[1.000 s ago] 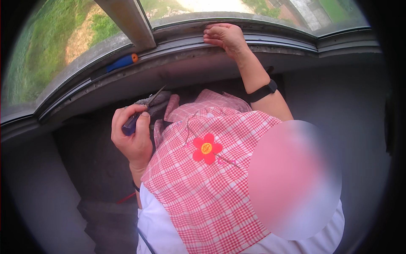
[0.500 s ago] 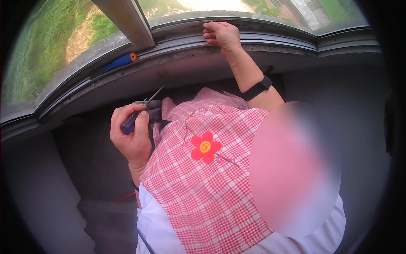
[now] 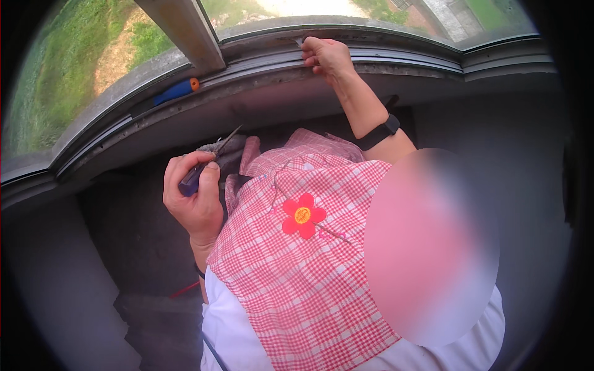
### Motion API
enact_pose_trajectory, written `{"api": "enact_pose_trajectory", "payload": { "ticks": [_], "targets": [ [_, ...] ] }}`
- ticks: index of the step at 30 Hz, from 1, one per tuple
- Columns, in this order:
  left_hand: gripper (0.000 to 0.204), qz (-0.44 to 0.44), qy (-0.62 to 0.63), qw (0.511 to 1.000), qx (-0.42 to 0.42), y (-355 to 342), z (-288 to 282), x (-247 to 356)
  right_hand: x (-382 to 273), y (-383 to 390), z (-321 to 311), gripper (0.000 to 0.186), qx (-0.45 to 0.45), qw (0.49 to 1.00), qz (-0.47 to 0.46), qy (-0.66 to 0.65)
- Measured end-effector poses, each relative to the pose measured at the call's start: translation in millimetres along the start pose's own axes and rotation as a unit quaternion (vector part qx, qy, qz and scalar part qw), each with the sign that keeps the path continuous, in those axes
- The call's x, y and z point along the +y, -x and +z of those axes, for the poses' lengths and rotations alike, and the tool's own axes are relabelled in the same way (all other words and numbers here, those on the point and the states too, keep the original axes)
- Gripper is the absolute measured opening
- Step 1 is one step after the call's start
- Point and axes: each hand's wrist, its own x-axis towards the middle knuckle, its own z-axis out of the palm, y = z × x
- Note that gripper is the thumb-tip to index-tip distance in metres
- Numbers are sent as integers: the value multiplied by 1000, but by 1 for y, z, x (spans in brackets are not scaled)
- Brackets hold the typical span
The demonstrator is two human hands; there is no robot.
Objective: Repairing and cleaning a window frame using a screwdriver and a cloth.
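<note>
White sleeve: your pale garment shows nearest, below the apron's left edge.
Apron: you wear red-and-white gingham; a red flower appliqué with a yellow centre sits mid-bib.
Red strip: thin red item near your left wrist, on the dark floor side; kind not clear.
Left hand: yours, left of the apron, fingers and thumb wrapped around a tool handle; firm grip.
Purple-handled tool: in your left hand; slim metal shaft aimed far and right, clear of the window track. Tip too small to identify.
Grey cloth: fuzzy bundle just beyond your left hand, seen behind the shaft.
Wristband: black, on your right wrist.
Right hand: yours, reaching far over the window track; fingers bent together, thumb side toward the left. A small pale bit shows at the fingertips; cannot tell whether you grip it.
Window track: grey metal rails, running left to right, grimy along the sill edge.
Blue tool handle: orange-ended, lying on the track, left of the window post.
Outside: grass far left, beyond the glass.
</note>
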Motion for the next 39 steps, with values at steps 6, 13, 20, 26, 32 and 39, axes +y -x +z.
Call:
{"api": "enact_pose_trajectory", "payload": {
  "ticks": [6,13,20,26,32,39],
  "targets": [
    [12,10,-6,1000,1,-3,-5,-4,3,10,-2,15,-67,997,-36,-23],
    [12,12,-2,1000,3,-4,-6,-8,2,4,-10,22,-15,996,-72,-45],
    [12,4,-4,1000,-1,-3,-2,-6,-11,3,-1,34,-35,999,-41,3],
    [12,6,-9,1000,-7,-2,0,-5,-5,-5,3,21,-10,996,-31,-80],
    [12,5,-9,1000,-8,-1,3,-7,6,-7,10,15,1,993,-38,-109],
    [14,8,5,1000,-7,0,3,-8,6,-4,18,17,3,992,-31,-118]
  ]
}}
